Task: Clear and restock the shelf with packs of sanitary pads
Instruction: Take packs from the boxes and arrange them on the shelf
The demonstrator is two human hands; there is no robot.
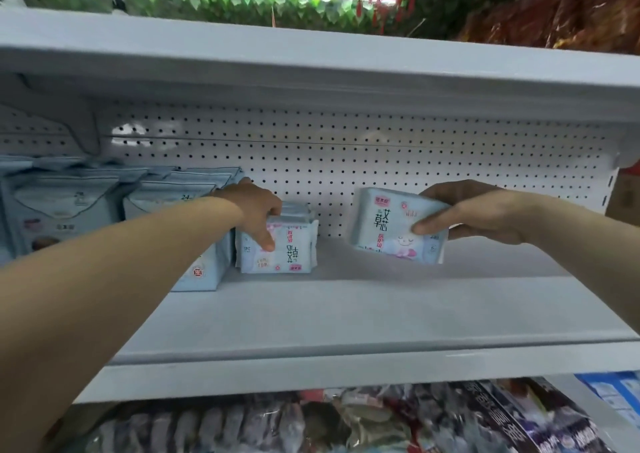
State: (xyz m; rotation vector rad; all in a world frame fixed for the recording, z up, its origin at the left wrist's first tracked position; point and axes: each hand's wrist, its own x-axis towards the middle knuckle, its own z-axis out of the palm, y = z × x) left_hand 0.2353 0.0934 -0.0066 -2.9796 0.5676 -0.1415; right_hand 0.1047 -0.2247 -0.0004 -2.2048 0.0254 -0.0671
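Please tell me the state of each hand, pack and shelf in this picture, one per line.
left hand: grips the shelved pack at its top.
shelved pack: stands on the shelf, print upside down.
right hand: holds the lifted pack.
lifted pack: in the air above the shelf, print upright.
shelf: holds packs on its left part.
large packs: standing in rows at left.

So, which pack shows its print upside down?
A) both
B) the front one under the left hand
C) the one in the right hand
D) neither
B: the front pack under the left hand has inverted characters; the held pack in the right hand reads upright.
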